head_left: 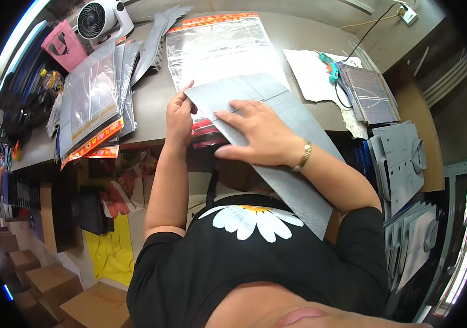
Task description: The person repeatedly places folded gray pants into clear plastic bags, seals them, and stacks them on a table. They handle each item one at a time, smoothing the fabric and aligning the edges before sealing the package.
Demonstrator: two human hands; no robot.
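A long grey sheet (299,147), with thin lines near its far end, slants across from the table toward my right elbow. My left hand (180,120) grips its far left corner. Flat on top of the sheet rests my right hand (260,131), fingers spread and a gold band at the wrist. Under the sheet's far end, a clear plastic bag (225,49) with a red printed strip lies on the table. More red and clear film (205,134) shows below the sheet, between my hands.
Left, wrapped grey sheets (94,93) are piled near a white fan (102,22) and pink bag (65,45). A teal glue gun (329,68) lies at the right beside stacked panels (367,93). Grey folders (400,158) stand lower right; cardboard boxes (96,306) sit lower left.
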